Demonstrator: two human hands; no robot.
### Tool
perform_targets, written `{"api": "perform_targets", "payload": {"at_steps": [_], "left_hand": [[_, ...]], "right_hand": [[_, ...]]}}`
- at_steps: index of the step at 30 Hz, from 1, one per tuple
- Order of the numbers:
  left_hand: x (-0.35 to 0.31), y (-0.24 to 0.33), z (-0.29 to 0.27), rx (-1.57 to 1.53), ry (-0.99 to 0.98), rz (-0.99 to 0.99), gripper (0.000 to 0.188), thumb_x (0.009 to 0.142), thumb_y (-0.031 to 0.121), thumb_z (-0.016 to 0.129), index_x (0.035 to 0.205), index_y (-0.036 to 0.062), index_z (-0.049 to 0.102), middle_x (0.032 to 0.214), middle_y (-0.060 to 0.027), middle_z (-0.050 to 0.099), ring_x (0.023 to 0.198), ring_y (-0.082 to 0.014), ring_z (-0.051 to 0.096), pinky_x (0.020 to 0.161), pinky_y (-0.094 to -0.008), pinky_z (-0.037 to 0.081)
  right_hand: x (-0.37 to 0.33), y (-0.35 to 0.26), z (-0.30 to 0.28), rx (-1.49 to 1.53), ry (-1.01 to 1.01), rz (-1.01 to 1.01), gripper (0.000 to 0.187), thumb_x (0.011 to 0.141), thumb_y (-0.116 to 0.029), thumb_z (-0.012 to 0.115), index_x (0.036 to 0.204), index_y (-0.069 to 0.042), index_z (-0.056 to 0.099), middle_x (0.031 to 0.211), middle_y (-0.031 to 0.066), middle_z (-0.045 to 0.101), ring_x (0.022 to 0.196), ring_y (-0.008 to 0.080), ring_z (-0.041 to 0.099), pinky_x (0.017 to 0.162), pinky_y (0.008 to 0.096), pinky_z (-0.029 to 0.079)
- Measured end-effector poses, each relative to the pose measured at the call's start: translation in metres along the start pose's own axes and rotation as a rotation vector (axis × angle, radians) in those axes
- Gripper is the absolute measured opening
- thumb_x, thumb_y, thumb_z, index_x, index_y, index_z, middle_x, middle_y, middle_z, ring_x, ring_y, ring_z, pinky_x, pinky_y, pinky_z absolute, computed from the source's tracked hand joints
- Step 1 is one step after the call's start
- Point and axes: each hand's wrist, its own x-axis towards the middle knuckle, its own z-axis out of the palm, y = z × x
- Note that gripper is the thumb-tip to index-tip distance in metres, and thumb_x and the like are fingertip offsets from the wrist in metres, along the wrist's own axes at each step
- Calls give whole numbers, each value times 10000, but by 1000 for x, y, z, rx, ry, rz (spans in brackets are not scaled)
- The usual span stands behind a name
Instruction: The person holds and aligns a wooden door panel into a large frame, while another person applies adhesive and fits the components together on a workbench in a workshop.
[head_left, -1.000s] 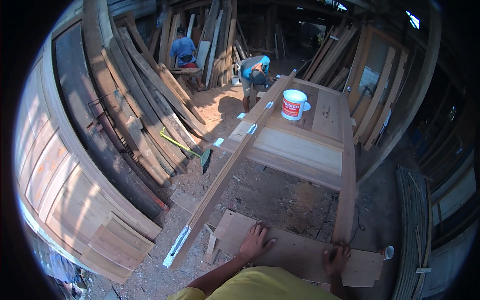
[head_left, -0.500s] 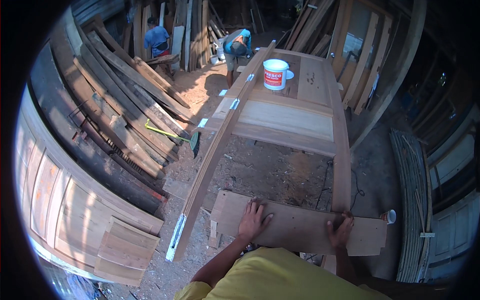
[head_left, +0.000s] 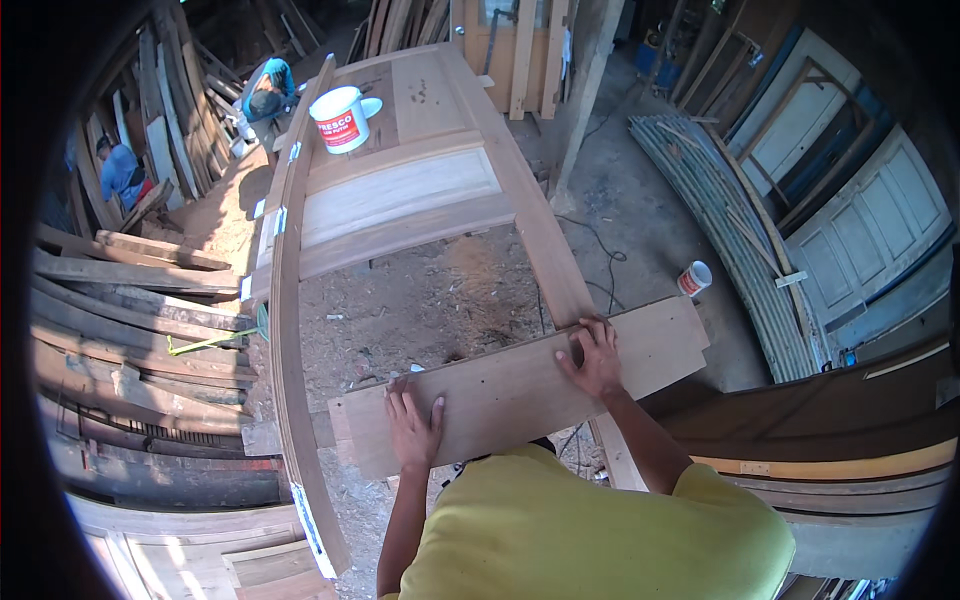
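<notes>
- The wooden panel door (head_left: pixel 542 240) in front of you runs lengthwise from near to far; a smooth pale panel (head_left: pixel 400 200) fills one framed opening, and wood chips show on the ground through the open nearer part.
- Along its left side, a long wooden beam (head_left: pixel 287 330) points away from you, straight and grooved, with a white coating on its near end.
- Well to the right, ribbed corrugated sheets (head_left: pixel 690 215) lie in a long, narrow stack.
- Your wooden board (head_left: pixel 515 395) is at the near end of the door, close against your shirt. Its long axis runs left to right, the right end slanting somewhat farther from you. It is flat, thin and brown, with small dark holes and a stepped right end.
- On the far left part of the door stands a round white bucket (head_left: pixel 340 120) with a red label.
- Your left hand (head_left: pixel 413 425) grips the board's far edge, fingers bent over it, thumb apart on the face.
- Your right hand (head_left: pixel 592 360) grips that edge farther right; the fingertips' reach underneath is hidden.
- Just beyond the board's right end sits a small white-and-red tub (head_left: pixel 694 278).
</notes>
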Motion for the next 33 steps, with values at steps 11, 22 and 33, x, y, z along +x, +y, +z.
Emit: {"api": "perform_targets", "payload": {"at_steps": [11, 22, 33], "left_hand": [[0, 0, -4, 9, -7, -1, 645, 1026, 391, 762, 1433, -54, 534, 1540, -297, 515, 1536, -518, 412, 1309, -615, 352], [-3, -3, 2, -25, 37, -13, 710, 1041, 439, 736, 1450, -97, 510, 1537, -287, 521, 1544, -492, 416, 1333, -596, 326], [-1, -2, -3, 72, -20, -14, 656, 1039, 430, 745, 1400, -72, 525, 1537, -292, 510, 1543, -497, 412, 1299, -572, 358]], "right_hand": [[1, 0, 5, 29, 22, 7, 434, 917, -415, 829, 1155, -81, 687, 1496, 178, 560, 1538, 455, 398, 1238, 646, 335], [2, -1, 2, -33, -12, -21, 466, 917, -393, 826, 1200, -79, 628, 1486, 190, 563, 1523, 463, 412, 1244, 640, 330], [4, -5, 3, -10, 17, -7, 477, 895, -336, 836, 1215, -78, 595, 1449, 199, 568, 1481, 464, 449, 1202, 641, 381]]}}
